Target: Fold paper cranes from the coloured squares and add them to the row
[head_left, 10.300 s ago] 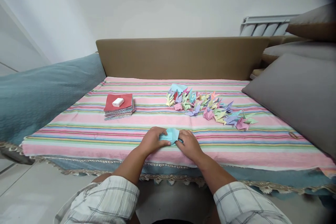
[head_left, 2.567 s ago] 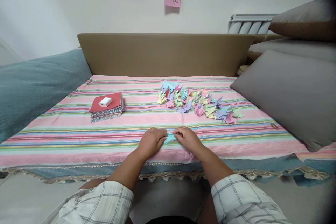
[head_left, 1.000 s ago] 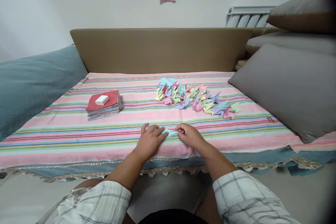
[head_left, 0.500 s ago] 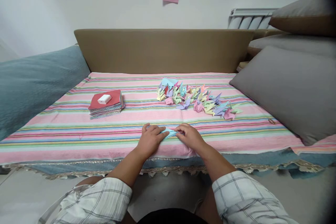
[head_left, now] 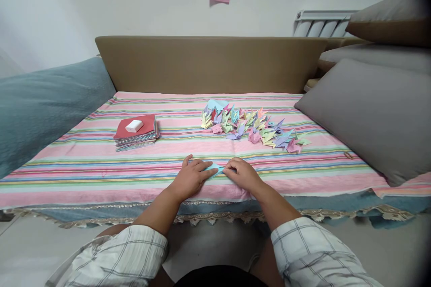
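A folded piece of light-blue origami paper (head_left: 216,169) lies on the striped cloth between my hands, partly covered by fingers. My left hand (head_left: 193,176) rests flat on its left part, fingers stretched out and thumb apart. From the other side my right hand (head_left: 243,174) pinches the paper's right end between thumb and fingertips. Beyond the hands sits a loose group of folded paper cranes (head_left: 254,128) in several pastel colours.
To the left is a stack of square paper (head_left: 136,141) with a red top sheet and a small white block (head_left: 134,126) on it. A blue sheet (head_left: 217,104) lies behind the cranes. Grey cushions (head_left: 367,112) stand at right, a blue cushion (head_left: 50,103) at left.
My left hand's thumb and index finger have spread slightly more over the paper. Less of the blue paper's right end shows, with the right fingers curled closer around it. The cranes and stack stay put.
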`<state>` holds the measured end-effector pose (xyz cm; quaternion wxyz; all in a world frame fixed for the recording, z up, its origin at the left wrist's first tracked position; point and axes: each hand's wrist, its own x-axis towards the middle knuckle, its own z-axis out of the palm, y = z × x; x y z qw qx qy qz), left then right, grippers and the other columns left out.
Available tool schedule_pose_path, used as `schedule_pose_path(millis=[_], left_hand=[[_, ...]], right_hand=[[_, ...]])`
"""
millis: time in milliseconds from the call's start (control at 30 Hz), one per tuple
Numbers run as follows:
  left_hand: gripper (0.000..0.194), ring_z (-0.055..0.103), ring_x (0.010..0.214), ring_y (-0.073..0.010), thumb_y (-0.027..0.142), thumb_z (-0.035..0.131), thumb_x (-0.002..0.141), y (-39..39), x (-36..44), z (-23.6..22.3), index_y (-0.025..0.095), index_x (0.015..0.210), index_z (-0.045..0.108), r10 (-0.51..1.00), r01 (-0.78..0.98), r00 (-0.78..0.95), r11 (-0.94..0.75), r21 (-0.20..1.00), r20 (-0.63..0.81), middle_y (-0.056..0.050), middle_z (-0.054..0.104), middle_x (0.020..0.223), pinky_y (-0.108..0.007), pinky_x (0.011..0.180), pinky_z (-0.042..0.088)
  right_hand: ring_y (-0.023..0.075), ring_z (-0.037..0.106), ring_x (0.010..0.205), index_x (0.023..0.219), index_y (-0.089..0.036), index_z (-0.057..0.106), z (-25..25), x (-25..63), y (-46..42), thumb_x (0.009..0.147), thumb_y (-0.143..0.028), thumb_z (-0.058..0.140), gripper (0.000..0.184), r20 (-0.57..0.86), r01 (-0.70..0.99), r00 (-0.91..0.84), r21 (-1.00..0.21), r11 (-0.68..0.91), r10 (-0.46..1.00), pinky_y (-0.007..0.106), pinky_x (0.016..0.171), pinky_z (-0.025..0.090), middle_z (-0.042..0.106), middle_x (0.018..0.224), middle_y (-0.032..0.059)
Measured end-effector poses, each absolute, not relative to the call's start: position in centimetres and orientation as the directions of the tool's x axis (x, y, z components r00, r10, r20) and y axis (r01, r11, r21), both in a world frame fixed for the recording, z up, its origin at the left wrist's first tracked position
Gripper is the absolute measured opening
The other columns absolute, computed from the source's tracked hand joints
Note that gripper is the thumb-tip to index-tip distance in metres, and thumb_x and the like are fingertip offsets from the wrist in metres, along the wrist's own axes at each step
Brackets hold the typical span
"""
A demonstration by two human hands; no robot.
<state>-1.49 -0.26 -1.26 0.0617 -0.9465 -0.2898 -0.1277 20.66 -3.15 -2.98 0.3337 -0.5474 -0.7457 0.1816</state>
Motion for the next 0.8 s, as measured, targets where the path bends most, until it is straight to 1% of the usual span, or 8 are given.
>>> schedule_pose_path(millis=[433,800], left_hand=[[0.036,0.049,0.109,-0.0221,0.024,0.047,0.088,-0.1,-1.4,-1.6,0.041,0.119,0.053,0.522,0.561,0.813,-0.821,-0.106,0.259,0.000,0.054,0.128,-0.051,0.099,0.024],[0.033,0.049,0.108,-0.0219,0.025,0.047,0.089,-0.2,-1.3,-1.9,0.041,0.117,0.053,0.522,0.567,0.813,-0.811,-0.145,0.257,0.000,0.054,0.128,-0.051,0.099,0.026]], right_hand=[[0.0136,0.053,0.078,0.063,-0.019,0.059,-2.8,19.7,-3.0,0.076,-0.024,0.058,0.014,0.242,0.745,-0.083,-0.630,0.222,0.967,0.023,0.068,0.038,0.056,0.078,0.0013],[0.0136,0.052,0.078,0.063,-0.019,0.057,-2.9,19.2,-3.1,0.073,-0.023,0.059,0.011,0.241,0.797,-0.041,-0.577,0.178,0.970,0.023,0.068,0.037,0.055,0.079,0.0006]])
